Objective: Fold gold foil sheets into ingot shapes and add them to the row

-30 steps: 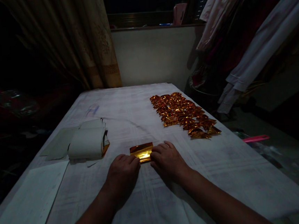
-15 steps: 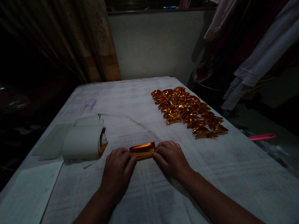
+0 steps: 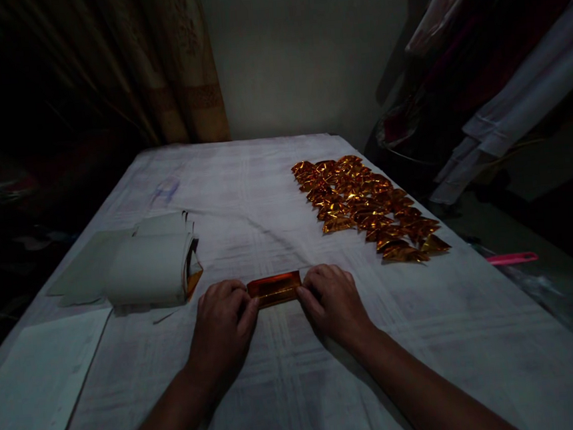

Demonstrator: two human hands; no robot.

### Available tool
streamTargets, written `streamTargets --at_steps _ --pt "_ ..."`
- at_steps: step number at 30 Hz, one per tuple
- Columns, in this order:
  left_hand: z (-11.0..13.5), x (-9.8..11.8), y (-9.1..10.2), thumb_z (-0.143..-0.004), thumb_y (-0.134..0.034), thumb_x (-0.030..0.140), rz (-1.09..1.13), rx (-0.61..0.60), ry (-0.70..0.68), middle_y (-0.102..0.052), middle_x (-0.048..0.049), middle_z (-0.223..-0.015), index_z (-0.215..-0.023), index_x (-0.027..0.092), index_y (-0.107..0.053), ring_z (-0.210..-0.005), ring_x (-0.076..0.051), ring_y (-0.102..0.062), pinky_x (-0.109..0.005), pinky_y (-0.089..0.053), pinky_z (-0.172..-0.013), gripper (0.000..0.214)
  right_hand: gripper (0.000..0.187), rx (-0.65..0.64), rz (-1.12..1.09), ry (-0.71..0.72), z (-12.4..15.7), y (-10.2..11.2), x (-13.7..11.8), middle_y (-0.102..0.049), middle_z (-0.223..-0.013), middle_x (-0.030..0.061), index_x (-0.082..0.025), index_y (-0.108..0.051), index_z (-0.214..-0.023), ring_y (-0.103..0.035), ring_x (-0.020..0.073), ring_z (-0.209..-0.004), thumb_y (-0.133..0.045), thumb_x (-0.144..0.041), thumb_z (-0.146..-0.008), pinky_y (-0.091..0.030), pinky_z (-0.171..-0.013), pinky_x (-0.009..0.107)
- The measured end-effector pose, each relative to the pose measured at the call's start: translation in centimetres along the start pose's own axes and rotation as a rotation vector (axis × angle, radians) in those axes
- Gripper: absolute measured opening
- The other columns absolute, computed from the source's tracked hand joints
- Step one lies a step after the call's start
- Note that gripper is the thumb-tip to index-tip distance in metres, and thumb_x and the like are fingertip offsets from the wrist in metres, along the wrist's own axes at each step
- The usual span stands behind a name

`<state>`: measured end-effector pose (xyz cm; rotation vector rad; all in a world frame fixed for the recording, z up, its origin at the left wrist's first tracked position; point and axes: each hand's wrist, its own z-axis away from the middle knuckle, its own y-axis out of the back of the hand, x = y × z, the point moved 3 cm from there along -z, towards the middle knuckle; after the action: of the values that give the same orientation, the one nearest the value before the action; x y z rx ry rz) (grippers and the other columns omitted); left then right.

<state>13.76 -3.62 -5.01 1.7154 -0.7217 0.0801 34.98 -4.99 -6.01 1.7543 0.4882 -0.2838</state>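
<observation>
A folded strip of shiny gold foil paper [image 3: 275, 289] lies crosswise on the cloth-covered table, a crease running along its length. My left hand [image 3: 224, 321] pinches its left end between thumb and fingers. At the other end, my right hand [image 3: 335, 304] grips the strip the same way. The fingertips partly hide both ends of the strip. To the right and farther back, several folded gold foil pieces [image 3: 353, 199] with pointed ends sit close together in rows.
On the left lies a curled stack of pale paper sheets [image 3: 145, 267], gold showing at its edge. A white sheet [image 3: 45, 383] lies nearer. A curtain [image 3: 173, 64] hangs behind the table's left side. Clothes [image 3: 517, 101] hang at the right, above a pink object [image 3: 511, 258].
The view has tilted down slightly. Both hands still hold the foil strip at its ends; the strip has turned a little, its right end now slightly higher.
</observation>
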Motion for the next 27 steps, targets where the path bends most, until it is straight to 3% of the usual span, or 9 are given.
streamTargets --at_steps 27 --pt "-0.12 0.30 -0.08 -0.093 -0.058 0.026 -0.037 -0.023 0.019 -0.065 -0.0073 -0.100 -0.073 0.020 -0.058 -0.097 -0.027 -0.057 -0.044 -0.043 -0.087 0.021 0.016 0.033 0.075 -0.007 0.08 -0.26 -0.37 -0.062 -0.084 0.0020 -0.021 -0.058 -0.076 -0.054 0.0226 -0.086 -0.065 -0.024 -0.090 -0.032 -0.079 0.035"
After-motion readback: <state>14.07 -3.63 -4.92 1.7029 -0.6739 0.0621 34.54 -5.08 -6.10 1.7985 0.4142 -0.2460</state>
